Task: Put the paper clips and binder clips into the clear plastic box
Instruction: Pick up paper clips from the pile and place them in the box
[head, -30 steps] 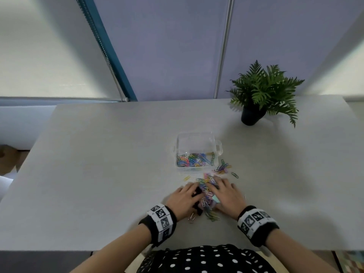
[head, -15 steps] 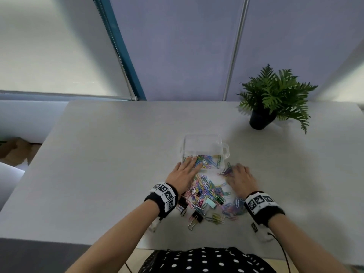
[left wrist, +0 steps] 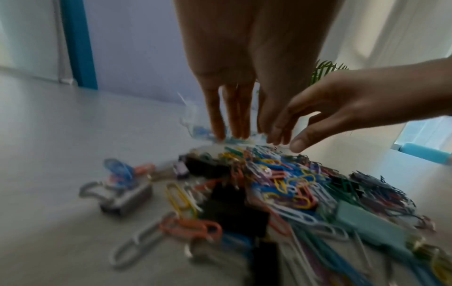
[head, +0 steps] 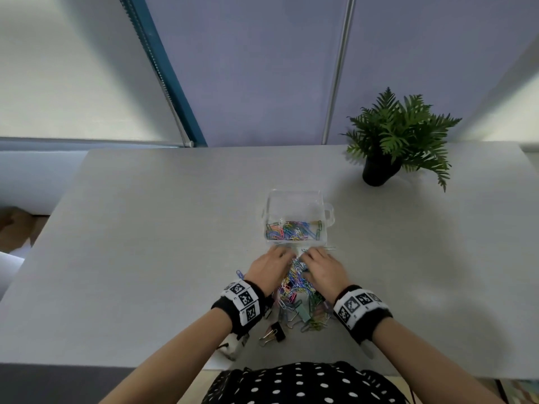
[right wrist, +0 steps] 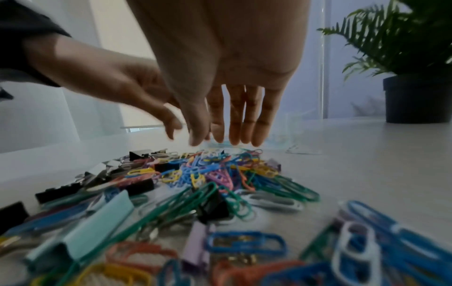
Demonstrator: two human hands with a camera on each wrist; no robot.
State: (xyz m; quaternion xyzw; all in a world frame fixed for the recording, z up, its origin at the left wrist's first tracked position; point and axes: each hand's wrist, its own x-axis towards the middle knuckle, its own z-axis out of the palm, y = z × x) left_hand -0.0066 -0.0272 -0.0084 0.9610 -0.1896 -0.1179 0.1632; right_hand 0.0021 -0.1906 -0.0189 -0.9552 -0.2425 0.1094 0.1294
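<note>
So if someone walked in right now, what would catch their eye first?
Probably the colourful heap of paper clips and binder clips on the table's near edge, with the left hand and right hand spread open over its far end. Just beyond sits the clear plastic box, already holding clips, and a potted fern far right.

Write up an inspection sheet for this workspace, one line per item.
Surface: pale grey table, matte, nothing spilled.
Job's things: clear plastic box open, a layer of coloured paper clips inside; loose clip pile on the table just in front of it, with a black binder clip and a mint binder clip at its near edge.
Clutter: potted fern, far right, apart from the box.
Grippers: left hand and right hand, fingers straight, angled down over the far end of the pile, holding nothing.
Cables: thin lead below the right forearm, at the frame's bottom edge.
Surroundings: lavender wall panels, blue strip, window blinds.
</note>
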